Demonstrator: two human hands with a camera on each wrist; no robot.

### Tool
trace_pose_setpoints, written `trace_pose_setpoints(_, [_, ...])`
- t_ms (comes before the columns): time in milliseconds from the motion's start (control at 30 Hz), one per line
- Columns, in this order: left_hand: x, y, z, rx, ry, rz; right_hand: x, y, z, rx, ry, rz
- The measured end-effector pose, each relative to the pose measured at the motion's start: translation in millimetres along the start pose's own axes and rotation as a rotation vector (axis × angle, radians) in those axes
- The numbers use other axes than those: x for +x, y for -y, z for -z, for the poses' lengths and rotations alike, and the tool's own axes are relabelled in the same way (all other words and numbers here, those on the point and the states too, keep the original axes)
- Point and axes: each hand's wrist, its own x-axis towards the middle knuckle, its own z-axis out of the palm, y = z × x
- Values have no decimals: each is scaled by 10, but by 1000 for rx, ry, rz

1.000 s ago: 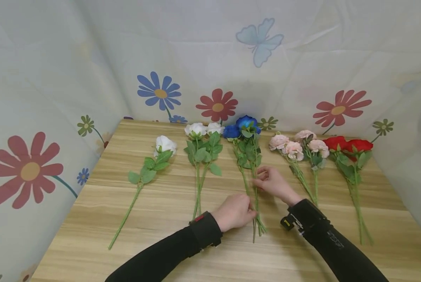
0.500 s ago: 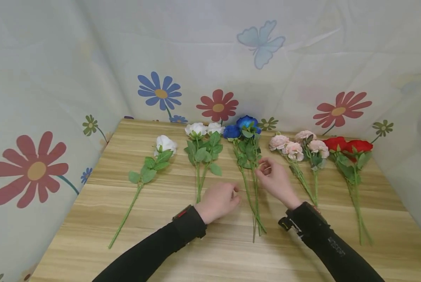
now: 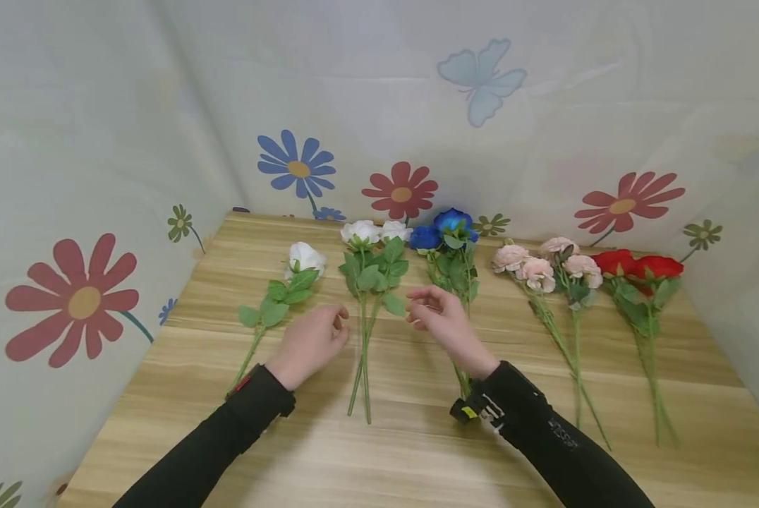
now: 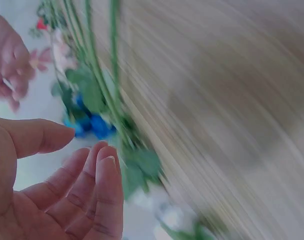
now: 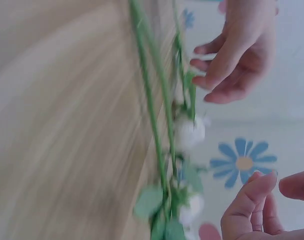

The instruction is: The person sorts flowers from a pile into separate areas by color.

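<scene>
My left hand [image 3: 312, 343] hovers between a lone white rose [image 3: 305, 258] and a pair of white roses [image 3: 369, 271]. In the left wrist view its thumb and fingers [image 4: 109, 185] are apart, with nothing between them. To the right of the paired stems is my right hand [image 3: 446, 321], its fingers relaxed and holding nothing in the right wrist view. Behind that hand lie the blue roses [image 3: 453, 224], their stems partly hidden by its wrist. The paired white stems cross near their lower ends on the wooden table [image 3: 379, 466].
Farther right lie pale pink flowers [image 3: 536, 274] and red roses [image 3: 655, 267], stems toward me. A pale curtain [image 3: 379, 99] printed with flowers and a butterfly stands along the back and left of the table.
Both hands have left the blue rose stems and moved left, toward the white roses. The left hand has gone past the paired white stems. The flowers lie as before.
</scene>
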Motion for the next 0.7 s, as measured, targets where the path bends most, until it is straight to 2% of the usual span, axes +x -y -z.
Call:
trace_pose_setpoints(133, [-81,288,171,40,-41,62,31,34,-246,103,64,-29])
trace_pose_setpoints(267, [-193,533,303,64,-41,144,73,33,-492,166,120,-45])
trace_pose_setpoints(400, [-321,725,391,81,-30,192,124,4,-718,215,137,-77])
trace_pose_setpoints(700, [-530,1011,498,115,75,311,187,-3,-1111,423,174,-186])
